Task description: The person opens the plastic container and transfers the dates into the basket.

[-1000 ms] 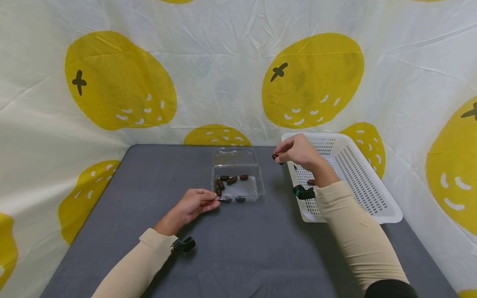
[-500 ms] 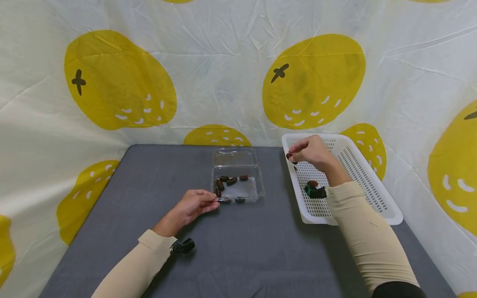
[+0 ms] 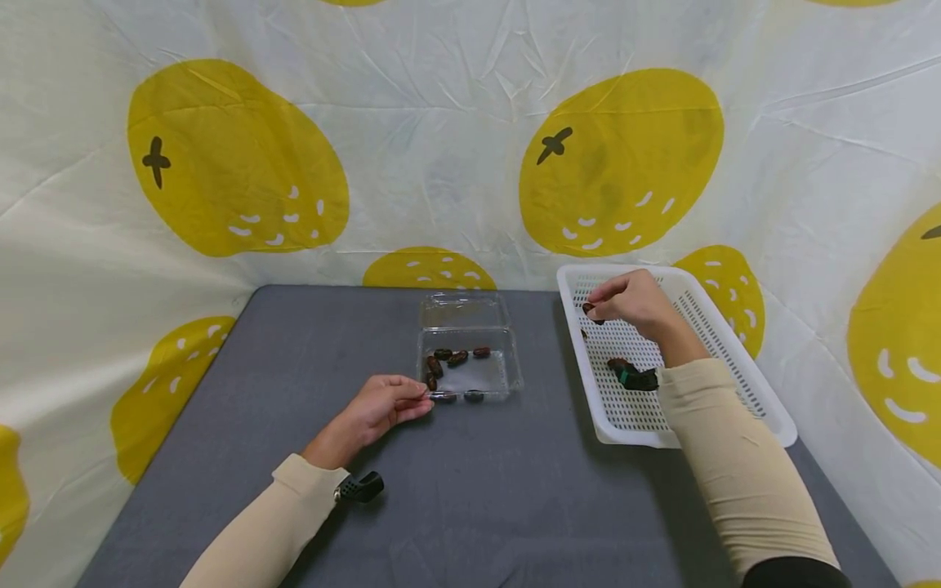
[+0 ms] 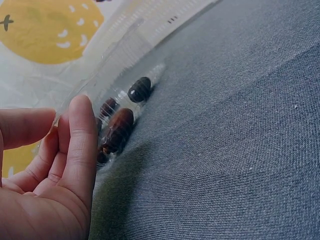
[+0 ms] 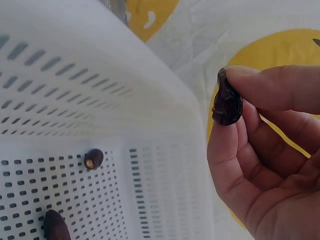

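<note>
My left hand (image 3: 382, 406) pinches the near-left rim of a clear plastic clamshell box (image 3: 479, 376), its lid raised at the back. Several dark brown dates lie inside, among them one date (image 3: 458, 358) near the middle of the group. In the left wrist view, a reddish-brown date (image 4: 119, 129) shows through the clear wall. Between thumb and fingertips, my right hand (image 3: 638, 305) holds a wrinkled dark date (image 5: 228, 100) above the left part of a white plastic basket (image 3: 768, 416). Two more dates rest on the basket's floor, one date (image 5: 94, 159) with a pale end.
A grey cloth (image 3: 478, 506) covers the table, and a strip of it separates box and basket. Behind stands a white curtain (image 3: 434, 163) printed with yellow fruit. The basket's raised perforated walls surround its dates.
My right hand has moved right with the date, from beside the basket's left rim to over its inside. The left hand stays at the box's rim.
</note>
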`<state>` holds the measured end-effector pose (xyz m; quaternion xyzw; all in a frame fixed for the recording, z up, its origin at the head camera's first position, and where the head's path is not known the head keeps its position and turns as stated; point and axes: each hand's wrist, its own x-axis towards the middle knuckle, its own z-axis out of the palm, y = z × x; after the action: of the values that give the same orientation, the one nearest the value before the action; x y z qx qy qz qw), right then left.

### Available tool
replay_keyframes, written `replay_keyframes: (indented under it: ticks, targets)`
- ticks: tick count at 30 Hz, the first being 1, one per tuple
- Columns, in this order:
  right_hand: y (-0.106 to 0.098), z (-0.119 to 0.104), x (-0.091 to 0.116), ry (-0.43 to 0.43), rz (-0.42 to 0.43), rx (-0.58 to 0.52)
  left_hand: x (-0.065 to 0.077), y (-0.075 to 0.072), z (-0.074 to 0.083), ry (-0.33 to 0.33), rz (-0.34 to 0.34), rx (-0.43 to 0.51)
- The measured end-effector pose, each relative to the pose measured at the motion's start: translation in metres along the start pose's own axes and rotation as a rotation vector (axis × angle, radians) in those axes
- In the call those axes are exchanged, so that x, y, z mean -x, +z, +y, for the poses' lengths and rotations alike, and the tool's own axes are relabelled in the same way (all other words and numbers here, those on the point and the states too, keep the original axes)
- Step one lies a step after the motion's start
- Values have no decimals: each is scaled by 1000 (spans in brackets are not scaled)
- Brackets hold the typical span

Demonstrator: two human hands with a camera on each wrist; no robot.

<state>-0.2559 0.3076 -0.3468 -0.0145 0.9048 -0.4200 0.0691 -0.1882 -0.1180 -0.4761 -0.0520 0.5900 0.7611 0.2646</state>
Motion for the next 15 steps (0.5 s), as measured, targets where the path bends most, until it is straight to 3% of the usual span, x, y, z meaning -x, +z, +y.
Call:
replay_keyframes:
  ticks: [8,15]
  targets:
    - [-3,8,-3,9,20,-14,0,-1,-1,4,0,4]
    - [-4,18,-5,67,20,-44,-2,-2,-2,2,5,8]
